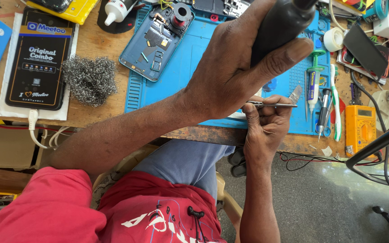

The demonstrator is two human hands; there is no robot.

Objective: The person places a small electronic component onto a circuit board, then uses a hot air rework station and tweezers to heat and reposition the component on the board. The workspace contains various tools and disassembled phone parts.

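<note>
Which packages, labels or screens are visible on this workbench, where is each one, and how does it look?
Black phone-part package: far left on the bench, tall rectangle, blue band on top, lying on a white sheet.
Yellow box: top edge, left of centre, only partly in view.
Orange multimeter: right edge of the bench, small grey screen.
Syringe tube: on the blue mat, green cap, pale label.

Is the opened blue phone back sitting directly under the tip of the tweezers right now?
No, the opened phone back lies at the mat's far left corner, well away from the tweezers in the right hand.
</note>
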